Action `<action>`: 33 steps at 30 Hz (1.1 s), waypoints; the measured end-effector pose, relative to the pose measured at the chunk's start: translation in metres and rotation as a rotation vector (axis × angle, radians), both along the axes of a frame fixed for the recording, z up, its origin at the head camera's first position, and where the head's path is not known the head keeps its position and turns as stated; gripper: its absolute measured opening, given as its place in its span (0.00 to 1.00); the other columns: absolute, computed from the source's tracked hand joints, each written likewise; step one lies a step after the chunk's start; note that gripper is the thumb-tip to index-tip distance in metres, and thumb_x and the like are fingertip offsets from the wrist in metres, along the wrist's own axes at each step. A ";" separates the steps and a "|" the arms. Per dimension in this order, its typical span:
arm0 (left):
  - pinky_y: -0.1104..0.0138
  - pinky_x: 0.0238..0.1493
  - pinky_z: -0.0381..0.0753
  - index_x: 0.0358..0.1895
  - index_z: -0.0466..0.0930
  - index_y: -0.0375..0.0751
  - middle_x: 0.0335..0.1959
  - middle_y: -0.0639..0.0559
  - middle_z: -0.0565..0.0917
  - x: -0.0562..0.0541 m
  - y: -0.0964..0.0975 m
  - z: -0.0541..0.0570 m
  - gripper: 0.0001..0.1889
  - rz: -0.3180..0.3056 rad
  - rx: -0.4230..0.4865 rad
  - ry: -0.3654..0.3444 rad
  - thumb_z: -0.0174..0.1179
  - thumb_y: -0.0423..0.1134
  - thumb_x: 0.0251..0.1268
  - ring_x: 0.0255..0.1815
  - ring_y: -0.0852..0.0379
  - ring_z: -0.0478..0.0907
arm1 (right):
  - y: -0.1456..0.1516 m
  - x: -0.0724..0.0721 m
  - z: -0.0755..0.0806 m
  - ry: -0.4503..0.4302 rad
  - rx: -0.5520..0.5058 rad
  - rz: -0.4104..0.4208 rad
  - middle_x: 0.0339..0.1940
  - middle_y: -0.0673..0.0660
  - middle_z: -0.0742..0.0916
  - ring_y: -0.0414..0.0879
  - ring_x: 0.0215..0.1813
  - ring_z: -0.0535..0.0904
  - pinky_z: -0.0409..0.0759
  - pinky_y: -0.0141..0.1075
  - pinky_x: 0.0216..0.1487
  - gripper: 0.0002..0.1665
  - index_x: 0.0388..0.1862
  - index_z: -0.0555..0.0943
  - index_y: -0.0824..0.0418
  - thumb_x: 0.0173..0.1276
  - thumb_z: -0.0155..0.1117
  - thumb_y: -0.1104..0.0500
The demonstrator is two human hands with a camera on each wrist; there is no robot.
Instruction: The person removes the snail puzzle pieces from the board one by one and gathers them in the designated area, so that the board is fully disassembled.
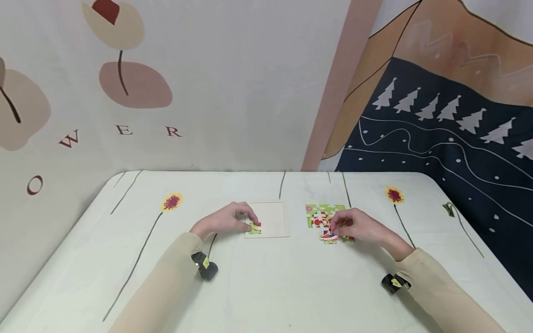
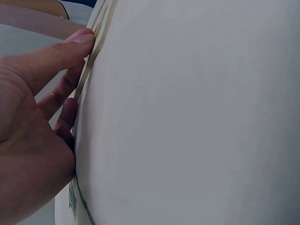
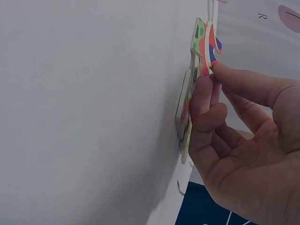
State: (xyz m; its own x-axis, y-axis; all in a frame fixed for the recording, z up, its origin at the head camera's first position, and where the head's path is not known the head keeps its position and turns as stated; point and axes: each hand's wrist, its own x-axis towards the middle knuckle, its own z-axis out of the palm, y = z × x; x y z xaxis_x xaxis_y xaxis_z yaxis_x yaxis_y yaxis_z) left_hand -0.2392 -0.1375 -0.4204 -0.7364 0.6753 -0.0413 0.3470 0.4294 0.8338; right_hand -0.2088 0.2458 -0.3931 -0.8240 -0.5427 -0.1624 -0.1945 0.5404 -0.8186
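Note:
My left hand [image 1: 226,219] is at the lower left corner of a shallow, pale wooden puzzle tray [image 1: 287,219]. Its thumb and index finger pinch a green and red puzzle piece [image 1: 255,230] lying in that corner. In the left wrist view the thumb [image 2: 70,52] is by the tray's edge. To the right, my right hand [image 1: 355,225] pinches a red, blue and white puzzle piece [image 3: 207,50] between thumb and fingers, over a group of colourful puzzle pieces [image 1: 315,215]. That hand hides part of the group.
Both hands work above a table [image 1: 258,286] covered by a white cloth with printed flowers. A pale printed curtain [image 1: 241,92] rises behind it, with a dark blue tree print [image 1: 416,134] at right. Each wrist wears a small black camera.

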 end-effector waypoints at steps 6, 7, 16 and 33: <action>0.44 0.64 0.54 0.40 0.86 0.47 0.44 0.57 0.79 0.002 0.002 0.003 0.09 0.053 -0.054 -0.029 0.64 0.31 0.59 0.57 0.51 0.67 | 0.001 0.000 0.001 0.002 0.002 0.005 0.33 0.57 0.82 0.49 0.35 0.75 0.74 0.34 0.34 0.06 0.37 0.80 0.67 0.63 0.59 0.72; 0.44 0.64 0.54 0.40 0.86 0.47 0.44 0.57 0.79 0.002 0.002 0.003 0.09 0.053 -0.055 -0.029 0.64 0.30 0.59 0.57 0.51 0.68 | 0.002 0.000 0.000 0.008 0.006 0.004 0.32 0.57 0.82 0.49 0.34 0.75 0.74 0.34 0.34 0.05 0.37 0.80 0.67 0.63 0.59 0.72; 0.45 0.64 0.54 0.41 0.86 0.46 0.44 0.57 0.80 0.002 0.003 0.002 0.09 0.049 -0.046 -0.029 0.64 0.29 0.58 0.57 0.51 0.68 | 0.003 -0.003 -0.005 0.042 0.052 -0.005 0.31 0.54 0.81 0.48 0.34 0.72 0.71 0.33 0.34 0.04 0.35 0.80 0.65 0.62 0.61 0.71; 0.45 0.64 0.55 0.41 0.86 0.45 0.44 0.56 0.80 -0.001 0.003 0.001 0.09 0.029 -0.042 -0.018 0.64 0.29 0.58 0.56 0.51 0.69 | 0.008 0.001 -0.004 0.072 0.098 0.026 0.29 0.55 0.74 0.47 0.31 0.67 0.65 0.34 0.32 0.13 0.40 0.80 0.63 0.57 0.72 0.64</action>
